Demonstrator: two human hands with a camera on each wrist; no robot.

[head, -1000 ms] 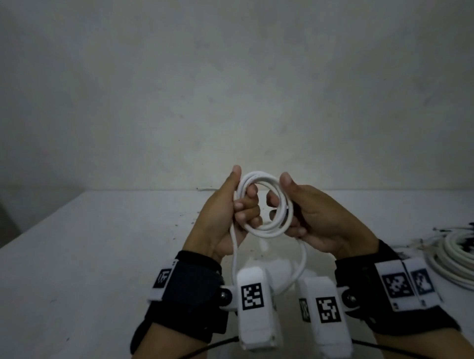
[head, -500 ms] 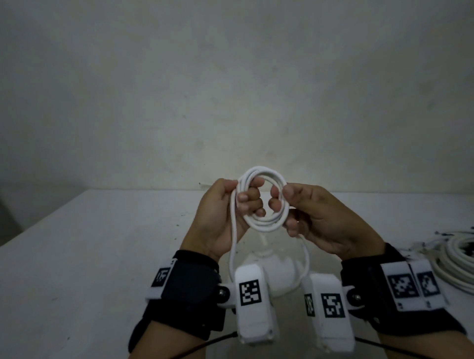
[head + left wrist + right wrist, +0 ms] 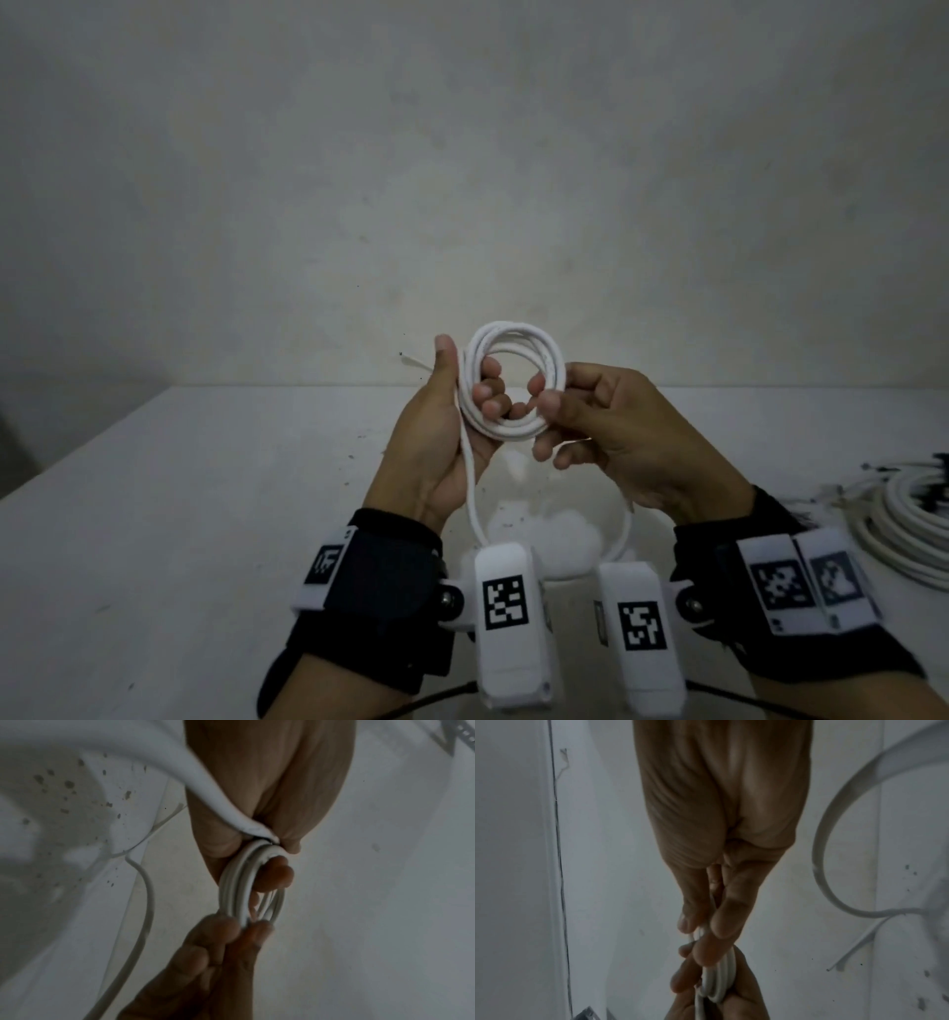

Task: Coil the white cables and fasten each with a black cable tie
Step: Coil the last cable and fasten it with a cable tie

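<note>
The white cable point(image 3: 513, 383) is wound into a small round coil of several turns, held upright in the air above the table point(image 3: 205, 514), between the two hands and facing the head camera. It is not fully wound: a loose tail drops from the left side of the coil, runs down past the left palm and loops low behind the wrist cameras toward the right. A short end of cable also pokes out to the left past the left thumb.

The left hand point(image 3: 441, 447) grips the left side of the coil, thumb straight up along the outside and fingers curled through the middle; the left wrist view shows the turns pressed together between thumb and fingertips. The right hand point(image 3: 611, 437) pinches the right side of the coil between thumb and forefinger, its other fingers loosely curled below.

No black cable tie is on this coil, and neither hand holds one. I judge this cable to be most of the way coiled, with the hanging tail left to wind in and the tying step not yet begun.

At the right edge of the table lies a pile of white cables point(image 3: 909, 529), some in loops, with something dark beside it that may be ties; it is too dim to tell whether any of them is fastened, so the share of cables finished cannot be read
</note>
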